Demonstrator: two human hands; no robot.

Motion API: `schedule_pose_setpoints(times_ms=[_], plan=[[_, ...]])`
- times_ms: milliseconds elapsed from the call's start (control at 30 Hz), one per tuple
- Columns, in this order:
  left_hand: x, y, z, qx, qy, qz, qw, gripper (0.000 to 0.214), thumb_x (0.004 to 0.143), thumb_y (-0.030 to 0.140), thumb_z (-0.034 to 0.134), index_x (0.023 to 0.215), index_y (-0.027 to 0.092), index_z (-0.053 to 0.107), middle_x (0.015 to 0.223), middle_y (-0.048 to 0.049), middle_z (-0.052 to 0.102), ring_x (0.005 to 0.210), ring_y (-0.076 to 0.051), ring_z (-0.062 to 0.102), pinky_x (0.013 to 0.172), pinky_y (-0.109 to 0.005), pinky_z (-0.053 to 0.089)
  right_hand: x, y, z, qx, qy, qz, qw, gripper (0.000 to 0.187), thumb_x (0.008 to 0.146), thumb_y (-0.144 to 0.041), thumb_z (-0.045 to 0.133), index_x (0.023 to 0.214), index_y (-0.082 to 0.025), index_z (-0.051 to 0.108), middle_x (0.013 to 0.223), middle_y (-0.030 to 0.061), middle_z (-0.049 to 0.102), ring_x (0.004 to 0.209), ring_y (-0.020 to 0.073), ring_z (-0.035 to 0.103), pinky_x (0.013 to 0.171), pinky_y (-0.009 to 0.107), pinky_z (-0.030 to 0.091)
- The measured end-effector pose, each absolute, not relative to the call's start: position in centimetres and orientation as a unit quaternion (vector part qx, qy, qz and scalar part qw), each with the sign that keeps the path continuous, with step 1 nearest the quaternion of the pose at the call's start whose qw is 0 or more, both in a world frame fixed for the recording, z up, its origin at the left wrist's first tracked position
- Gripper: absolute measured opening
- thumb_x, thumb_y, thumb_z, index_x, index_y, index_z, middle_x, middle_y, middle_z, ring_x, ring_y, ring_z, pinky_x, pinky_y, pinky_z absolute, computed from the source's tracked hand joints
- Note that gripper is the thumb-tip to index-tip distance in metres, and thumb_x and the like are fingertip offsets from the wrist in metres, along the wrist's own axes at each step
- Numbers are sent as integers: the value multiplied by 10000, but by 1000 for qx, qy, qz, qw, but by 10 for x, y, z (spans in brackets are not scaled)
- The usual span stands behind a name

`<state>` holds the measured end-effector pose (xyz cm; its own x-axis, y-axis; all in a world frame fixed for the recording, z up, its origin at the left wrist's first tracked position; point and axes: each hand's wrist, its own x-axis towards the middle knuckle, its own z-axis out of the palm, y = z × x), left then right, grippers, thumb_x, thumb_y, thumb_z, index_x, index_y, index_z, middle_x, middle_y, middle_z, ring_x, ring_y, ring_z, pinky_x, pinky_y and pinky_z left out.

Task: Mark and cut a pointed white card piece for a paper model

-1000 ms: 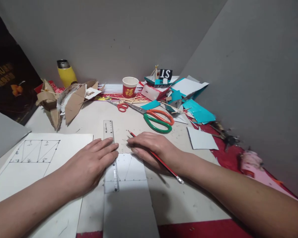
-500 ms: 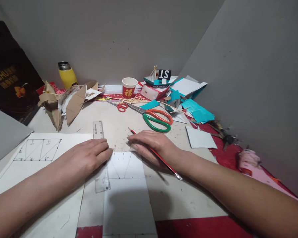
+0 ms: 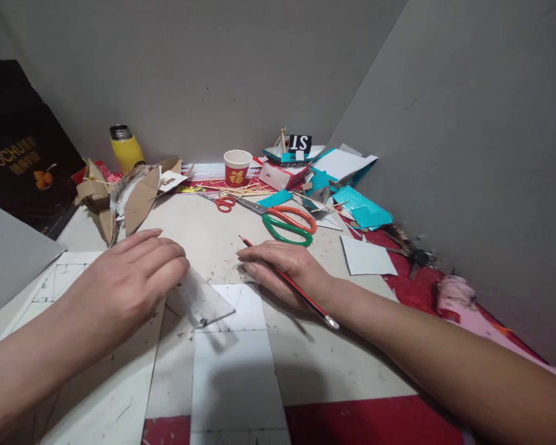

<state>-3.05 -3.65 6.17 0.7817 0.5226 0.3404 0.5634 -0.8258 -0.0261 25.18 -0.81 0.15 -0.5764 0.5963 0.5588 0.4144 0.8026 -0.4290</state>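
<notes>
My left hand [image 3: 125, 281] is raised a little off the table, its fingers closed on a clear plastic ruler [image 3: 200, 301] that sticks out to the right, tilted over the top of a white card strip [image 3: 234, 364]. Pencil lines are drawn on the strip. My right hand [image 3: 285, 267] rests flat at the strip's upper right corner. A red pencil [image 3: 301, 296] lies between its fingers, tip pointing up and to the left. A large white sheet [image 3: 69, 275] with drawn triangles lies under my left arm.
Green-and-orange scissors [image 3: 287, 224], small red scissors [image 3: 223, 203], a red paper cup [image 3: 236, 167], wooden sticks, teal and white card scraps [image 3: 364, 210], torn cardboard [image 3: 130, 191], a yellow flask [image 3: 126, 148] and a white square [image 3: 367, 256] crowd the back. Grey walls close in behind and on the right.
My left hand slid the ruler left off the strip, then lifted it and turned it so it points right. My right hand with the pencil has stayed put.
</notes>
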Motion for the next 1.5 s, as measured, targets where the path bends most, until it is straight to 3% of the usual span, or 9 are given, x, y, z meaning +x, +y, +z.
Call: schedule_pose_setpoints(times_ms=[100, 267, 433, 600, 833, 1000, 1133, 1300, 1500], plan=[[-29, -50, 84, -890, -368, -258, -75, 329, 943, 200, 482, 1265, 232, 543, 1072, -71, 684, 926, -219, 659, 815, -339, 533, 251, -11, 5, -312, -841, 163, 411, 177, 946, -206, 541, 1046, -180, 685, 943, 86, 767, 852, 193, 722, 764, 334, 584], [-7, -58, 100, -679, -385, -298, -550, 699, 982, 279, 519, 1557, 367, 132, 742, 30, 668, 649, -136, 647, 607, -234, 546, 251, -21, 20, -327, -737, 333, 489, 256, 943, -307, 598, 1184, -234, 645, 1107, 81, 721, 868, 187, 697, 740, 327, 588], [17, -53, 76, -432, -337, -336, -766, 586, 962, 265, 553, 1510, 247, 348, 584, 73, 494, 381, -49, 341, 366, -158, 408, 253, -27, 33, -278, -708, 445, 473, 552, 868, -464, 696, 1360, -294, 515, 1323, 115, 582, 953, 201, 651, 716, 308, 580], [18, -58, 55, -359, -306, -342, -813, 449, 942, 252, 566, 1389, 238, 517, 644, 65, 502, 348, -20, 232, 308, -128, 360, 252, -18, 29, -348, -643, 448, 514, 408, 856, -412, 707, 1219, -247, 620, 1194, 103, 661, 934, 202, 644, 664, 299, 573], [26, -75, 38, -328, -311, -260, -853, 355, 958, 409, 534, 1266, 238, 574, 660, 58, 529, 339, -22, 277, 313, -141, 356, 246, -20, 32, -362, -637, 495, 467, 189, 800, -336, 728, 710, -181, 668, 594, -24, 595, 535, 104, 526, 519, 233, 443], [28, -73, 40, -453, -369, -225, -780, 503, 892, 624, 520, 972, 151, 673, 748, -50, 657, 518, -120, 558, 515, -252, 474, 242, -29, 36, -375, -671, 453, 452, 175, 816, -307, 698, 702, -180, 658, 591, -29, 557, 545, 104, 485, 507, 227, 395], [22, -63, 50, -595, -438, -198, -644, 391, 888, 457, 610, 650, 148, 598, 570, 46, 462, 539, -80, 384, 525, -195, 324, 240, -31, 29, -375, -673, 470, 430, 137, 835, -277, 691, 745, -176, 671, 631, -26, 576, 572, 102, 501, 529, 225, 407], [16, -59, 55, -594, -530, -199, -571, 262, 865, 435, 596, 879, 174, 612, 527, 86, 422, 449, -77, 293, 429, -202, 210, 236, -24, 15, -378, -598, 531, 467, 207, 914, -374, 609, 874, -178, 664, 675, -18, 611, 522, 87, 515, 471, 216, 427], [12, -63, 43, -567, -524, -181, -609, 254, 793, 302, 630, 983, 227, 478, 542, 116, 467, 429, -91, 406, 418, -196, 305, 235, -19, 11, -397, -588, 537, 456, 255, 922, -421, 586, 877, -179, 651, 681, -11, 632, 499, 79, 531, 429, 200, 438]])
